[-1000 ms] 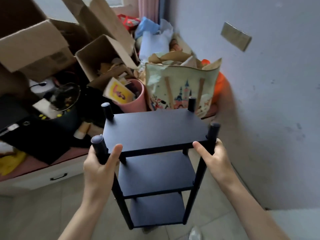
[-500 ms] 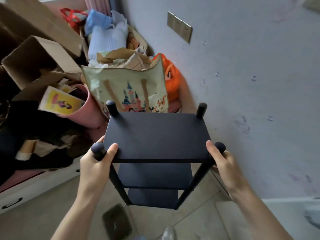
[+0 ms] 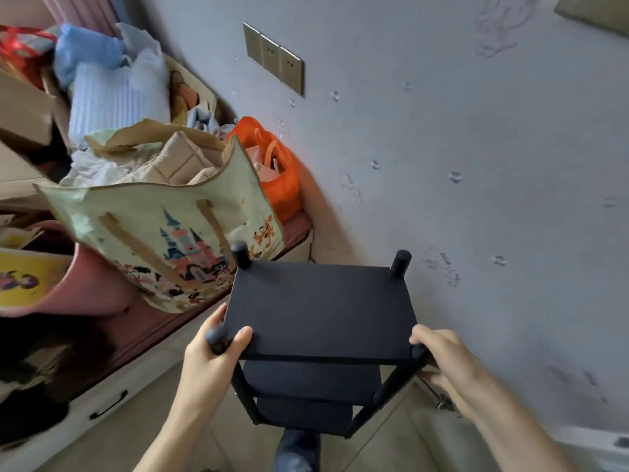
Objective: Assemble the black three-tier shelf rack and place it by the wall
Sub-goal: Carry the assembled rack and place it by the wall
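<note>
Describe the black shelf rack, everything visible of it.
The black shelf rack is matt black, with three flat rectangular shelves stacked between four round corner posts whose rounded tops stick up above the top shelf. It looks fully assembled and is upright, close beside the grey wall. The left hand grips the near left post and the right hand the near right post, at the top shelf. Whether its feet touch the floor cannot be told.

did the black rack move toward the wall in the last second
Yes. The black rack has shifted right, toward the wall: earlier its far right post overlapped the castle tote bag, now only its far left post does.
</note>
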